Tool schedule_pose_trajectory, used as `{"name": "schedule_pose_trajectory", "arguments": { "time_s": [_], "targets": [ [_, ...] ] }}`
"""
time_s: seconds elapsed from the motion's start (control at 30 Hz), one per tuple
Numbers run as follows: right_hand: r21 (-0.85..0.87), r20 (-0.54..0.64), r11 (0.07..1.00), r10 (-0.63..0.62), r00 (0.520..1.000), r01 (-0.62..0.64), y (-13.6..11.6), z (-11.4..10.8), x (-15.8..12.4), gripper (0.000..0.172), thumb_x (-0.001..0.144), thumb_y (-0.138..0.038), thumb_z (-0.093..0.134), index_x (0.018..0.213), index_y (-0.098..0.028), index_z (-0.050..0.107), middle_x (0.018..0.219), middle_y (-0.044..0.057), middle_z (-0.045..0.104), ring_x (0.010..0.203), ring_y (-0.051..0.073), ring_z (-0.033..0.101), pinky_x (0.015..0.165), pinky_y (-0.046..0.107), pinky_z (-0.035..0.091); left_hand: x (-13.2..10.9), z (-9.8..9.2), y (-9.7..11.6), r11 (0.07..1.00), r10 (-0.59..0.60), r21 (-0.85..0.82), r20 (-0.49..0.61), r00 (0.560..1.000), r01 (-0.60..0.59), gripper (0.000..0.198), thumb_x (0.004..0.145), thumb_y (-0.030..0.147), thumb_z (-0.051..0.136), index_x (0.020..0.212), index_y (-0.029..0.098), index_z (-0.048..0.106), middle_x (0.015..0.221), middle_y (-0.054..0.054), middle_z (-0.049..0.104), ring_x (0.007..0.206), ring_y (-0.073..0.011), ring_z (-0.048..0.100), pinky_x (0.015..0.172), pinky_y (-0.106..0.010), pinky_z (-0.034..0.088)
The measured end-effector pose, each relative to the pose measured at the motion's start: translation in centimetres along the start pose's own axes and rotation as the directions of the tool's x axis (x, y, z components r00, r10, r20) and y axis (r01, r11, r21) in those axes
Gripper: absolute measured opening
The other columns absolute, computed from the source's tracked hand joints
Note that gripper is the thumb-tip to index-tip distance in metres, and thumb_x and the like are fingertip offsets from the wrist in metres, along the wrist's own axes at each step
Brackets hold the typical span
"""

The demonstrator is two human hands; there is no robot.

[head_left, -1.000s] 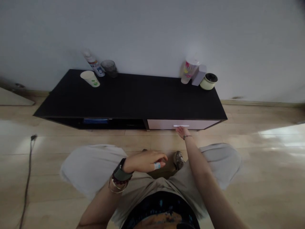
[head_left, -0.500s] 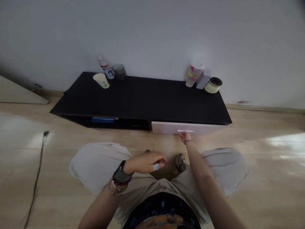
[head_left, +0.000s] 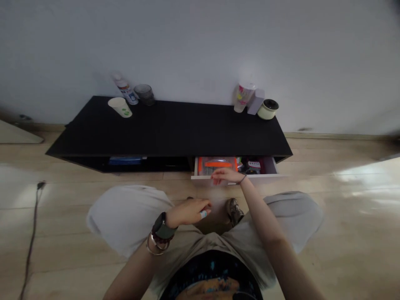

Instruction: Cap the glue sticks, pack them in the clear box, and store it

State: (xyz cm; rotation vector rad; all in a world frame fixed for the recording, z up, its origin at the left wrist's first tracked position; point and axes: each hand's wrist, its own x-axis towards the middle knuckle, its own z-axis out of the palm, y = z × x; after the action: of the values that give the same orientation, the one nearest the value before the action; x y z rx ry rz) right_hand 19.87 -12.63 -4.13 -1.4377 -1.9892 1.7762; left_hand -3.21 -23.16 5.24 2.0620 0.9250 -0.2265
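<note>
The white drawer (head_left: pixel 271 176) on the right of the black low cabinet (head_left: pixel 187 129) is pulled out. My right hand (head_left: pixel 225 176) is at its front edge, left of the handle (head_left: pixel 232 183), fingers loosely bent and holding nothing. Whether it touches the edge I cannot tell. In the drawer lie a clear case with orange edges (head_left: pixel 218 164), partly behind that hand, and several small items, among them a dark pack with a white label (head_left: pixel 253 165). My left hand (head_left: pixel 190 211), a white and blue strip on one finger, hangs between my knees with relaxed, empty fingers.
On the cabinet top stand a paper cup (head_left: pixel 120 107), spray can (head_left: pixel 126 89), dark glass (head_left: pixel 144 94), clear patterned cup (head_left: pixel 243 97), pale box (head_left: pixel 255 101) and cream pot (head_left: pixel 268 109). A blue item (head_left: pixel 125 161) lies in the left shelf. A cable (head_left: pixel 33 233) runs along the floor.
The drawer has come out toward me and its contents now show. My right hand has left the handle and moved left. My left hand has barely moved; the view has shifted slightly.
</note>
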Motion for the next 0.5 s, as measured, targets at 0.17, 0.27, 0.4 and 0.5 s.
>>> {"name": "schedule_pose_trajectory", "arguments": {
  "time_s": [0.17,0.27,0.4,0.5],
  "targets": [
    [-0.44,-0.409,0.879,-0.014,0.912,-0.183,0.0,-2.4,1.1,0.033,0.09,-0.014,0.054,0.122,-0.015,0.065,0.122,0.013,0.069,0.112,0.022,0.064,0.101,0.035,0.046,0.4,1.0,0.2,0.998,0.042,0.034,0.029,0.999,-0.043,0.031,0.097,0.031,0.043,0.118,0.02,0.061,0.119,-0.01,0.07,0.105,-0.0236,0.065,0.088,-0.033,0.047],
    [-0.502,-0.381,0.836,0.016,0.925,-0.221,0.5,-1.6,1.9,0.038,0.085,-0.01,0.06,0.122,-0.014,0.065,0.126,0.016,0.067,0.118,0.025,0.062,0.105,0.036,0.044,0.8,1.7,0.2,0.997,0.043,0.062,0.035,0.998,-0.045,0.032,0.097,0.033,0.043,0.118,0.019,0.062,0.117,-0.011,0.071,0.104,-0.0243,0.066,0.086,-0.033,0.048],
    [-0.566,-0.352,0.79,0.029,0.935,-0.237,0.9,0.0,2.4,0.037,0.083,-0.008,0.061,0.119,-0.014,0.065,0.131,0.019,0.063,0.122,0.027,0.058,0.105,0.037,0.044,0.6,2.2,-0.1,0.997,0.034,0.069,0.028,0.999,-0.036,0.032,0.097,0.034,0.043,0.118,0.019,0.062,0.117,-0.012,0.07,0.106,-0.0268,0.066,0.087,-0.035,0.049],
    [-0.607,-0.343,0.754,0.037,0.938,-0.252,0.8,0.5,2.6,0.04,0.081,-0.005,0.059,0.119,-0.013,0.064,0.134,0.021,0.06,0.127,0.029,0.054,0.107,0.042,0.042,0.4,2.2,-0.3,0.998,0.033,0.061,0.033,0.999,-0.035,0.032,0.097,0.033,0.042,0.118,0.018,0.062,0.119,-0.013,0.07,0.109,-0.0269,0.065,0.088,-0.036,0.049]
  ]
}}
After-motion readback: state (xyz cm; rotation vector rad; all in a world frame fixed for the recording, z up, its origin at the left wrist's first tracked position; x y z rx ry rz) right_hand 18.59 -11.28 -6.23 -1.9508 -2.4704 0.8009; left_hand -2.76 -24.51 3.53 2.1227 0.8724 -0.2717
